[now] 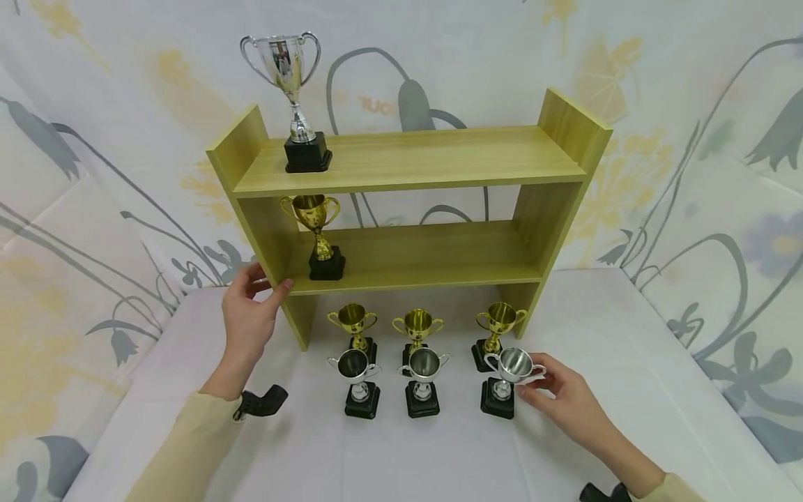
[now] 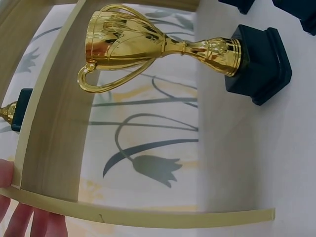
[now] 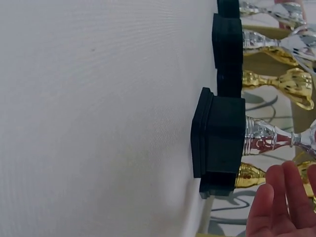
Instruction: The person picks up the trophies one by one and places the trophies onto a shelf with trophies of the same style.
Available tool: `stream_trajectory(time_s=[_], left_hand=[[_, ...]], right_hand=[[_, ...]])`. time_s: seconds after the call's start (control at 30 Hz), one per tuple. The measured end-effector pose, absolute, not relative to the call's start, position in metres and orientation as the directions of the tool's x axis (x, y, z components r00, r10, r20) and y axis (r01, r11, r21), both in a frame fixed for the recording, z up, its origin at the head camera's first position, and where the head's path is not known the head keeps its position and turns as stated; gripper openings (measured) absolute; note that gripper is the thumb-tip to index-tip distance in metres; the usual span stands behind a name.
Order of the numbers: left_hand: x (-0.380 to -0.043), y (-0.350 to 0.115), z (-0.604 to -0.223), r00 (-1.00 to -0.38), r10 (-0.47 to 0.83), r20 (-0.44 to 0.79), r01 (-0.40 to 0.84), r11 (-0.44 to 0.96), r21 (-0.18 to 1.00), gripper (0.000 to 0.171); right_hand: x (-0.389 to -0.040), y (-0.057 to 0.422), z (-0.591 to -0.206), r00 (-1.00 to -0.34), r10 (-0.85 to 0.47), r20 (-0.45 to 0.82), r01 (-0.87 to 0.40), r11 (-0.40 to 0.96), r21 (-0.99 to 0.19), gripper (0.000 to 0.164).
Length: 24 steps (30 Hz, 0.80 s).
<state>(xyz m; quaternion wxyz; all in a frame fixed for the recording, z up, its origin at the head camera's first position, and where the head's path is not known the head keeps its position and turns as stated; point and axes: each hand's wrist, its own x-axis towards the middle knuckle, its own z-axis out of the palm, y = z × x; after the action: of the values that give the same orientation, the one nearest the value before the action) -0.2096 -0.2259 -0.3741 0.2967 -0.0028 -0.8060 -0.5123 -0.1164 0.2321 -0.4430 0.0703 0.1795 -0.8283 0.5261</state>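
Observation:
At the wooden shelf unit (image 1: 408, 261), my left hand (image 1: 247, 317) grips the edge of the left side panel. The left wrist view shows the thumb (image 2: 5, 174) on one face of that panel and fingers (image 2: 37, 222) on the other. Beside the rightmost small silver trophy cup (image 1: 516, 364) is my right hand (image 1: 567, 394), thumb and fingers spread about its handle. Straight fingers (image 3: 291, 187) show near that cup's silver stem (image 3: 266, 136) in the right wrist view; contact is hard to tell. The trophy stands upright on its black base (image 1: 498, 399).
Two more silver trophies (image 1: 423, 366) (image 1: 353, 366) stand in the front row. Gold trophies (image 1: 353, 318) (image 1: 417, 325) (image 1: 500, 318) stand behind. A gold trophy (image 1: 323, 247) is on the middle shelf, a tall silver one (image 1: 301, 129) on top. Patterned cloth (image 1: 690, 174) hangs behind.

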Motion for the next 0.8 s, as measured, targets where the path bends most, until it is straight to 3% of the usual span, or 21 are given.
stream_trajectory(time_s=[0.8], left_hand=[[-0.2074, -0.2234, -0.3767, -0.843, -0.322, 0.431, 0.252, 0.471, 0.845, 0.04]], right_hand=[[-0.1133, 0.2237, -0.4468, -0.975, -0.182, 0.126, -0.155, 0.158, -0.975, 0.043]])
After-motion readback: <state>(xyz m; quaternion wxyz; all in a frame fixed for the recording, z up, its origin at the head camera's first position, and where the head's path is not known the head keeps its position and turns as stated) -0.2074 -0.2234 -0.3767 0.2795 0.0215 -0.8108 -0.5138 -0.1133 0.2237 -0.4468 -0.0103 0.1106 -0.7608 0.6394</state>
